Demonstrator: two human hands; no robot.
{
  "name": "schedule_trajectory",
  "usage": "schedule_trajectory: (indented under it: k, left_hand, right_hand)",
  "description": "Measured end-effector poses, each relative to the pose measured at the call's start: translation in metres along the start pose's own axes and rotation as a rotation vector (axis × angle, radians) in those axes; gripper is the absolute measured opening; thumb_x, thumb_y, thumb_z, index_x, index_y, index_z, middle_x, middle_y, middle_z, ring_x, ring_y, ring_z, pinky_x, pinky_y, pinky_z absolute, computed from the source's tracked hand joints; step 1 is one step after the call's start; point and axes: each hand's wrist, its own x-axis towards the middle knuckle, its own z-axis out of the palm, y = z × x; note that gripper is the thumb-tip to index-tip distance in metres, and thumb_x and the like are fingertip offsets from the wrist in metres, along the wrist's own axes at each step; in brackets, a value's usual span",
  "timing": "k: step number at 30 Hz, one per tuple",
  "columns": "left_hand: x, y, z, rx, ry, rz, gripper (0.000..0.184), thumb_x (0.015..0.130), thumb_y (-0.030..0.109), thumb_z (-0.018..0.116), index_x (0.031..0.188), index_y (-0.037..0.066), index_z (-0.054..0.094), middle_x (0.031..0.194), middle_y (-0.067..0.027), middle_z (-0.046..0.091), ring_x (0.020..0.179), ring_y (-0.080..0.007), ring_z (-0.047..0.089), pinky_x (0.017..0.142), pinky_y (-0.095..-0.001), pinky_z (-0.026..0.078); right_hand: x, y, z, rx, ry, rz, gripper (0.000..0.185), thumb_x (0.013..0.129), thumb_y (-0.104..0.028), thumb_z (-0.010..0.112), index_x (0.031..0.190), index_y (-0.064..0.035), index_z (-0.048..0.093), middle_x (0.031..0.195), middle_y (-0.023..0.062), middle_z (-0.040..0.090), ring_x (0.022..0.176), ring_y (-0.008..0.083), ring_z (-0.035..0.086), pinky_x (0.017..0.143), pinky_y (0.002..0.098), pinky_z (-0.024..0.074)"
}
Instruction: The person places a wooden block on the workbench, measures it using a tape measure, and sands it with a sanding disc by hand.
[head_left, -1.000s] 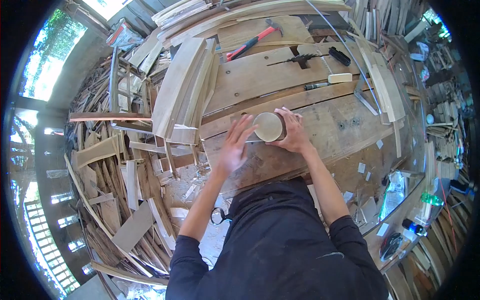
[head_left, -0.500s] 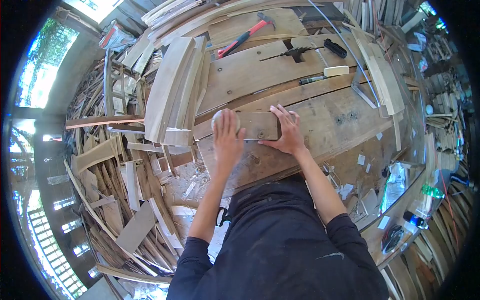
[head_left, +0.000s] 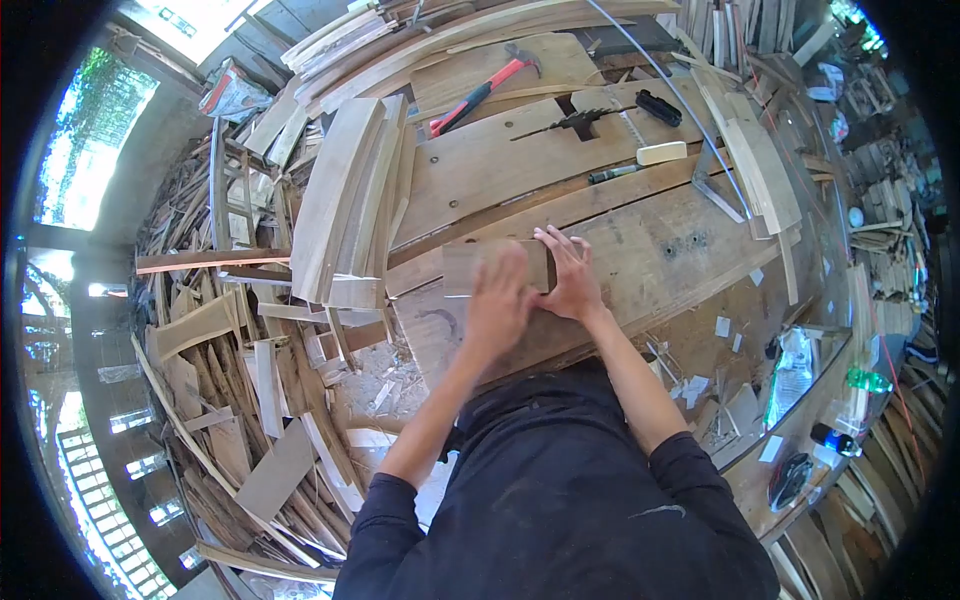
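Observation:
On the workbench (head_left: pixel 640 235) lies a short rectangular wooden board (head_left: pixel 462 268). My right hand (head_left: pixel 572 278) holds the board's right end, its fingers at the far corner and its thumb at the near one. Over the middle of the board is my left hand (head_left: pixel 500 300), smeared by motion. Its fingers point away from me, and whatever lies under the palm is hidden. The pale round disc from the earlier frames cannot be made out now.
Curved planks (head_left: pixel 340 200) are stacked at the bench's left. Farther back lie a red-and-black hammer (head_left: pixel 485 92), a black brush-like object (head_left: pixel 658 108), a pale block (head_left: pixel 661 153), a marker (head_left: pixel 613 174) and a metal square (head_left: pixel 716 188). Wood scraps (head_left: pixel 215 370) fill the left floor.
My left hand moved left to the board's left end with the round disc under it, then back right over the middle. My right hand stayed at the right end. The view shifted slightly.

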Motion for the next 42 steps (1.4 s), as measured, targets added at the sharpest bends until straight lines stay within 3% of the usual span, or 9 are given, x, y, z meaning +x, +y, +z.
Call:
schedule_trajectory:
  k: [3,9,13,17,20,26,31,36,42]
  left_hand:
    - [-0.004,0.000,-0.002,-0.098,-0.094,0.150,0.065,0.110,0.039,0.046,0.164,0.004,0.037,0.172,-0.0101,0.035,0.161,-0.0244,0.027,0.132,-0.0509,0.013]
    - [0.001,-0.022,-0.002,-0.014,0.104,-0.167,0.066,0.108,0.039,0.052,0.165,0.008,0.038,0.171,-0.0104,0.036,0.161,-0.0234,0.029,0.132,-0.0500,0.012]
    - [-0.012,0.007,0.000,-0.127,-0.114,0.103,0.068,0.107,0.038,0.053,0.165,0.008,0.037,0.172,-0.0116,0.034,0.161,-0.0232,0.027,0.132,-0.0498,0.012]
    - [0.003,-0.051,-0.011,-0.039,0.085,-0.229,0.068,0.108,0.041,0.050,0.166,0.008,0.035,0.173,-0.0119,0.033,0.161,-0.0245,0.027,0.132,-0.0498,0.013]
    - [0.003,-0.036,0.000,0.009,0.142,-0.222,0.069,0.108,0.042,0.051,0.165,0.007,0.035,0.173,-0.0118,0.033,0.161,-0.0265,0.027,0.133,-0.0500,0.013]
    - [-0.009,0.000,0.002,-0.136,-0.120,0.186,0.071,0.107,0.047,0.051,0.166,0.010,0.035,0.172,-0.0102,0.034,0.161,-0.0261,0.028,0.132,-0.0496,0.015]
    - [0.000,-0.040,-0.009,0.005,0.121,-0.266,0.075,0.108,0.048,0.050,0.166,0.006,0.032,0.173,-0.0115,0.032,0.162,-0.0276,0.024,0.133,-0.0491,0.012]
    - [-0.024,0.023,0.000,-0.071,-0.080,0.029,0.079,0.106,0.052,0.051,0.168,0.008,0.028,0.176,-0.0102,0.027,0.164,-0.0256,0.018,0.134,-0.0479,0.008]
    - [-0.006,-0.036,-0.004,0.047,0.060,-0.169,0.078,0.106,0.050,0.053,0.169,0.011,0.028,0.175,-0.0083,0.029,0.163,-0.0253,0.020,0.134,-0.0480,0.007]
  right_hand:
    - [0.000,0.001,-0.002,-0.015,-0.006,-0.012,0.111,0.068,-0.068,0.088,0.152,-0.0106,0.045,0.155,0.0076,0.055,0.152,0.0255,0.043,0.123,0.0503,0.0254]
    - [0.003,-0.010,-0.015,0.104,0.000,0.034,0.107,0.068,-0.062,0.090,0.151,-0.0105,0.047,0.156,0.0070,0.055,0.153,0.0245,0.043,0.123,0.0500,0.0250]
    - [-0.002,0.007,0.000,-0.005,0.001,0.003,0.111,0.063,-0.062,0.093,0.150,-0.0093,0.048,0.157,0.0077,0.055,0.153,0.0250,0.043,0.123,0.0495,0.0254]
    - [0.002,-0.013,-0.018,0.123,0.045,0.037,0.112,0.059,-0.058,0.095,0.149,-0.0102,0.049,0.153,0.0091,0.057,0.150,0.0265,0.045,0.122,0.0490,0.0271]
    - [0.005,-0.015,-0.021,0.137,0.051,0.026,0.109,0.061,-0.055,0.095,0.149,-0.0105,0.050,0.149,0.0103,0.059,0.147,0.0275,0.048,0.121,0.0486,0.0279]
    - [-0.002,-0.001,-0.006,0.111,0.044,0.028,0.100,0.066,-0.052,0.093,0.147,-0.0099,0.051,0.145,0.0114,0.060,0.144,0.0288,0.050,0.120,0.0481,0.0285]
    - [0.003,-0.018,-0.024,0.154,0.070,0.041,0.100,0.065,-0.053,0.093,0.145,-0.0093,0.053,0.141,0.0135,0.061,0.142,0.0293,0.051,0.119,0.0493,0.0302]
    - [0.002,-0.004,-0.006,0.073,0.077,0.013,0.105,0.061,-0.060,0.094,0.143,-0.0088,0.054,0.139,0.0136,0.062,0.140,0.0316,0.052,0.119,0.0487,0.0316]
    - [0.002,-0.013,-0.023,0.170,0.024,0.059,0.091,0.074,-0.050,0.090,0.145,-0.0088,0.051,0.147,0.0142,0.058,0.145,0.0309,0.048,0.120,0.0498,0.0293]
